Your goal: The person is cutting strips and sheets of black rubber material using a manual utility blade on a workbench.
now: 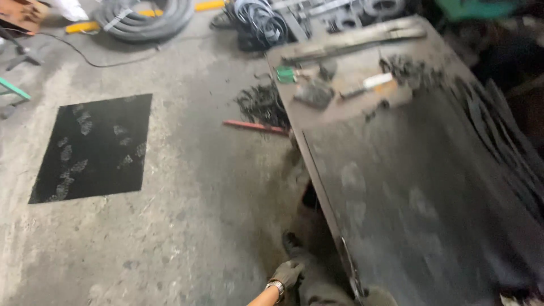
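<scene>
The left hand (287,273) shows at the bottom edge, gloved in a dirty grey glove, with a watch (277,287) on the wrist. Its fingers are curled together and rest on the person's trouser leg (317,283); whether they clamp anything I cannot tell. The right hand is out of view. Just right of the hand runs the edge of a large dark metal sheet (419,198) lying on a workbench. Beyond the hand, at the sheet's far end, lie a white-handled tool (371,84), a green object (285,74) and dark scraps (313,93). Up and left of the hand, a black mat (93,147) lies on the concrete floor (198,187), with coiled hose (144,20) farther off.
</scene>
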